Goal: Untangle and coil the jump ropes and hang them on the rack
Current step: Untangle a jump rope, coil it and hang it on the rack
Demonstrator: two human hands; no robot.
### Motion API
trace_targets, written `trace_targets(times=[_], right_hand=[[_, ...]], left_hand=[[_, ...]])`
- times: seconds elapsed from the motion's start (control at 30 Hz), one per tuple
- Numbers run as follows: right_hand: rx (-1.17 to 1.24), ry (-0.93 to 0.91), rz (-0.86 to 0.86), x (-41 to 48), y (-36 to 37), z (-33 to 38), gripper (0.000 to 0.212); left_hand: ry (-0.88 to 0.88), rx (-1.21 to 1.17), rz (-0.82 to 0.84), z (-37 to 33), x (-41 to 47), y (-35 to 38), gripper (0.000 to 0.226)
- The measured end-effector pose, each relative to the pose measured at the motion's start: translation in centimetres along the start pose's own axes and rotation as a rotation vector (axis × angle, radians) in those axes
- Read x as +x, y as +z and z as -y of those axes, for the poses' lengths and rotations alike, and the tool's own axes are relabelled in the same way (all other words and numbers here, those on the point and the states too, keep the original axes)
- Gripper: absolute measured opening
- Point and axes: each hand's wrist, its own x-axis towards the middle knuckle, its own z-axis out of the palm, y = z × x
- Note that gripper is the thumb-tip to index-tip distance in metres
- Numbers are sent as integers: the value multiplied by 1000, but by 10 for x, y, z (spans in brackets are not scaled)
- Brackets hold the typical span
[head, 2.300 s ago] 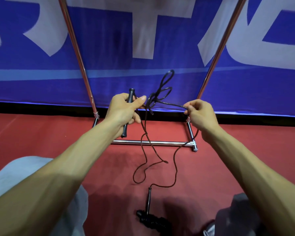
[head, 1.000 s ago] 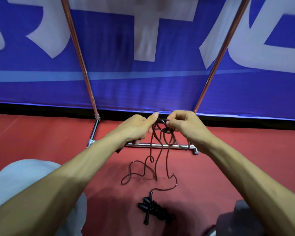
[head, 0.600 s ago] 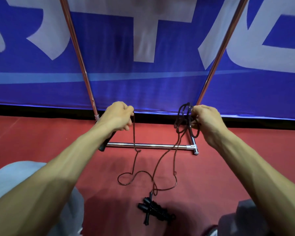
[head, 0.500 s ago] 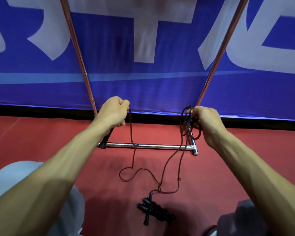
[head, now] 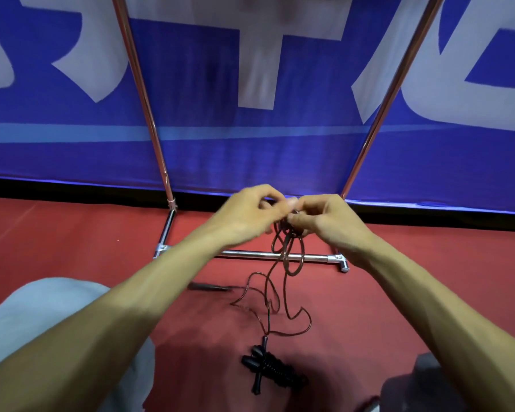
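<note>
My left hand [head: 247,217] and my right hand [head: 327,223] meet above the rack's base bar [head: 250,254]. Both pinch the same thin dark jump rope [head: 289,254] where they touch. Several loops hang from my right fingers, and the slack trails in curves over the red floor [head: 275,307]. One dark handle [head: 208,287] of this rope lies on the floor under my left forearm. A second black jump rope [head: 272,373], bundled with its handles, lies on the floor close to me.
The metal rack's two uprights [head: 144,108] [head: 391,87] rise in front of a blue banner [head: 250,150]. My knees in grey trousers [head: 42,316] flank the red floor at the lower left and lower right.
My hands were apart, the left gripping a handle and the right holding loops. They have come together at the middle, and the handle now lies on the floor.
</note>
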Motion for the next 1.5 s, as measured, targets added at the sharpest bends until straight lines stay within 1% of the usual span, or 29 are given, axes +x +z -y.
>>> trace_targets(times=[0.1,0.17,0.2,0.23,0.3,0.37,0.43,0.5,0.57,0.63,0.7,0.77,0.83,0.93,0.97,1.0,1.03,1.07,1.1,1.17,1.2,1.23,1.3,1.33,1.43,1.5], right_hand=[[-32,-24,19,0,1,-2,6],[-13,-21,8,0,1,-3,8],[38,-19,-4,-1,0,-2,7],[122,-17,-19,-2,-1,-1,7],[321,-26,-51,-3,-6,2,13],[535,-37,-44,-3,-12,6,16],[664,-22,12,-4,-16,7,14],[636,-1,91,-4,-15,8,7],[481,1,102,-4,-12,7,17],[343,-17,41,-4,-9,6,21],[333,-38,-26,-2,-10,5,21],[344,-53,-55,0,-15,4,23],[418,-48,-50,0,-16,7,24],[750,-22,-63,-4,-19,17,23],[858,-9,-72,-5,-21,19,23],[930,13,-85,-5,-25,20,24],[946,40,-99,-5,-28,20,25],[890,61,-113,-5,-30,20,28],[750,67,-124,-6,-32,18,31],[333,32,-106,-8,-31,13,39],[174,14,-68,-9,-28,12,40],[100,11,-22,-9,-25,11,40],[64,17,58,-10,-18,10,36],[4,10,84,-9,-15,10,34],[-275,-7,126,-6,-5,6,33],[-378,-39,134,-5,1,3,30]], left_hand=[[39,4,-44,4,1,6,20],[36,-52,-47,6,3,3,11],[15,-108,-44,7,4,2,7],[-21,-183,-50,9,6,2,9],[-128,-316,-103,13,8,-1,23],[-211,-442,-146,16,10,-5,34],[-212,-490,-140,15,10,-6,41],[-132,-346,-88,12,8,-4,45],[-70,-169,22,9,5,0,44],[-53,-86,130,8,3,3,39],[-31,-29,181,8,2,5,34],[-15,-10,230,6,-1,7,34],[1,-6,283,4,-4,10,32],[20,-15,327,4,-4,12,19],[19,-28,316,6,-3,12,12],[24,-30,275,8,-1,11,11],[40,5,195,11,2,10,15],[60,83,94,14,5,8,19],[82,195,-3,17,8,6,21],[110,417,-116,20,8,2,21],[127,479,-132,20,8,2,22],[145,526,-124,20,7,2,22],[175,595,-82,20,4,3,21],[183,603,-63,20,4,5,20],[181,567,-52,22,6,7,20],[171,528,-59,23,7,8,20]])
